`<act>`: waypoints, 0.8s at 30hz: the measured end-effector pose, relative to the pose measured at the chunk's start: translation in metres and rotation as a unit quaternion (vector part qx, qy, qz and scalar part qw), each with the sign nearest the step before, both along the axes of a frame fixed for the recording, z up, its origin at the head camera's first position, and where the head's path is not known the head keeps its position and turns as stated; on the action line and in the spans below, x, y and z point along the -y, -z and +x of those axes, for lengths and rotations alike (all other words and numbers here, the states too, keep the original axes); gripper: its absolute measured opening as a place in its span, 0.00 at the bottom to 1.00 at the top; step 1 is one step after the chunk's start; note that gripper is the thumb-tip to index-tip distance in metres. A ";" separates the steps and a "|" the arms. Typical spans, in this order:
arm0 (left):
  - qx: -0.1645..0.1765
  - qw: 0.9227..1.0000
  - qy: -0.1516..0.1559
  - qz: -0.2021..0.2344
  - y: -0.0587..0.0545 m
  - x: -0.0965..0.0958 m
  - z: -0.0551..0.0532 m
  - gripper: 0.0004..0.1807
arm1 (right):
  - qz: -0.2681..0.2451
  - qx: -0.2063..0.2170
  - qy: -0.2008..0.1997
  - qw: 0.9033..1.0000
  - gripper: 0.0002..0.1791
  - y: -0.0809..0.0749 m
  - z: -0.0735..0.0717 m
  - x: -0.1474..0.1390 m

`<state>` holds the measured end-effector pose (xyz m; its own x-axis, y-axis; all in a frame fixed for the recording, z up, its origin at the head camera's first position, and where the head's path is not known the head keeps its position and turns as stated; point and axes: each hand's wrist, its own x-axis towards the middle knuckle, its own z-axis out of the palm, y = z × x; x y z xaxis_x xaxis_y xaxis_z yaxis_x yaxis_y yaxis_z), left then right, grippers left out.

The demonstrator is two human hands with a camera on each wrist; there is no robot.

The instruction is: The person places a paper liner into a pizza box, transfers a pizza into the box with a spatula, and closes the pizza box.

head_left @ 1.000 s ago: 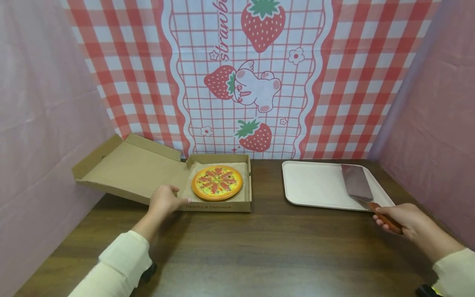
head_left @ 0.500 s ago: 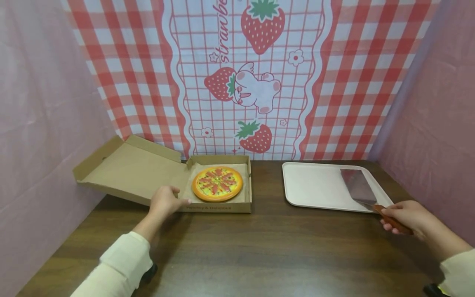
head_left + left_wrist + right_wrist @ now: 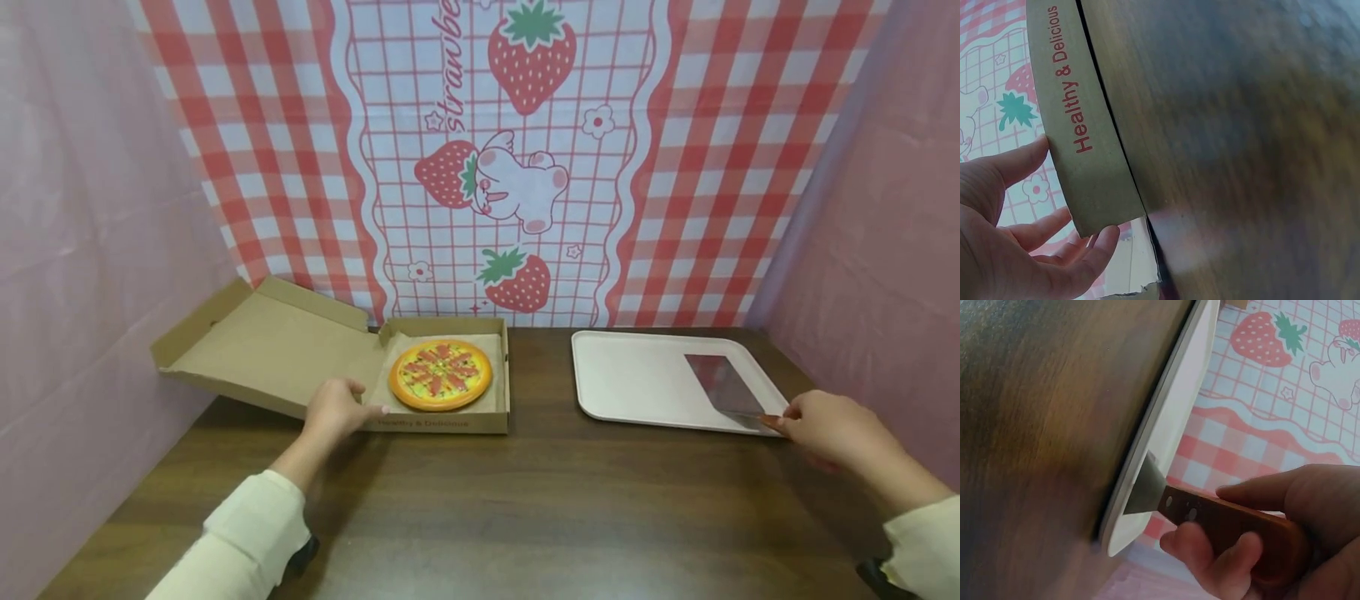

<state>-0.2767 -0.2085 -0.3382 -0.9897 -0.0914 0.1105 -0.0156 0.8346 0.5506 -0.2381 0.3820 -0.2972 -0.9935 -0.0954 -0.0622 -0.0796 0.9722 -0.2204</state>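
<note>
My left hand [image 3: 333, 410] holds the front left corner of an open cardboard pizza box [image 3: 442, 423]. In the left wrist view its thumb meets the rim of the front wall, and the fingers bend around the corner [image 3: 1100, 225]. A small round pizza [image 3: 440, 375] with a yellow and red topping lies on paper inside the box. My right hand [image 3: 843, 433] grips the brown wooden handle [image 3: 1229, 531] of a wide metal spatula [image 3: 722, 383]. The spatula's blade slopes over the right part of a cream tray [image 3: 637, 379], its handle crossing the front rim.
The box lid [image 3: 277, 346] is folded back to the left, close to the pink side curtain [image 3: 90, 250]. A strawberry-patterned cloth [image 3: 517, 167] hangs behind the brown wooden table [image 3: 487, 508]. Bare tabletop lies between box and tray.
My right hand has turned so that its back faces up more, and the spatula blade has shifted slightly toward me over the tray. The left hand stays at the box corner.
</note>
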 end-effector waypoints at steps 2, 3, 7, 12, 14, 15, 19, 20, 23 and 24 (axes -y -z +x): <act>0.002 1.000 0.000 0.001 0.000 0.000 0.000 0.31 | 0.015 -0.008 0.003 1.000 0.17 -0.001 0.001 0.002; 0.003 1.000 0.000 0.001 0.000 0.000 0.000 0.31 | 0.021 -0.012 0.007 1.000 0.18 -0.002 0.002 0.003; 0.004 1.000 0.000 0.000 0.000 0.001 -0.001 0.32 | 0.052 -0.045 0.012 0.998 0.17 -0.006 0.003 0.010; 0.004 1.000 -0.003 -0.001 0.000 0.002 -0.001 0.32 | 0.084 -0.142 -0.006 0.986 0.13 -0.005 0.003 0.028; 0.005 1.000 -0.003 0.000 0.000 0.002 -0.001 0.32 | 0.086 -0.174 -0.013 0.981 0.12 -0.003 0.003 0.037; 0.004 1.000 -0.004 0.000 0.000 0.002 -0.001 0.32 | 0.086 -0.187 -0.017 0.978 0.12 -0.002 0.003 0.041; 0.000 1.000 -0.004 -0.002 0.001 0.001 0.000 0.32 | 0.084 -0.236 -0.035 0.968 0.11 0.004 0.004 0.054; 0.000 1.000 -0.004 -0.003 0.001 0.001 0.000 0.32 | 0.081 -0.246 -0.040 0.965 0.11 0.006 0.004 0.056; 0.000 1.000 -0.002 -0.006 0.001 0.001 0.000 0.32 | 0.071 -0.284 -0.061 0.954 0.12 0.009 0.003 0.064; 0.001 1.000 0.000 -0.008 0.000 0.001 0.000 0.32 | 0.066 -0.298 -0.069 0.950 0.11 0.010 0.002 0.067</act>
<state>-0.2765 -0.2092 -0.3385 -0.9897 -0.0905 0.1107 -0.0169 0.8431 0.5376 -0.2357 0.3155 -0.3070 -0.8341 -0.2582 0.4874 -0.2810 0.9593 0.0274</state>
